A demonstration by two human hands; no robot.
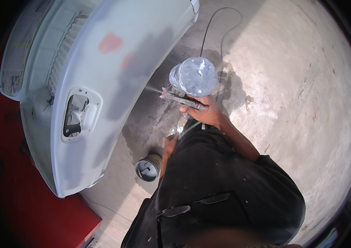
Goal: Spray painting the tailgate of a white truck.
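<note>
Spraying looks unfinished: reddish patches [110, 43] show on the pale panel [101, 80]; right hand [208, 110] grips the misting spray gun [183, 99]; left hand [170, 144]: cannot tell its hold

grimy spray gun [186, 100], cloudy cup [198, 77] on top, misting toward white panel [107, 70]

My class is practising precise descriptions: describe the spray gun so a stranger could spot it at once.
From the large pale panel on the left, move right to the person's right hand. It grips the spray gun; unlike the can on the floor, this carries a cloudy cup and emits mist.
</note>
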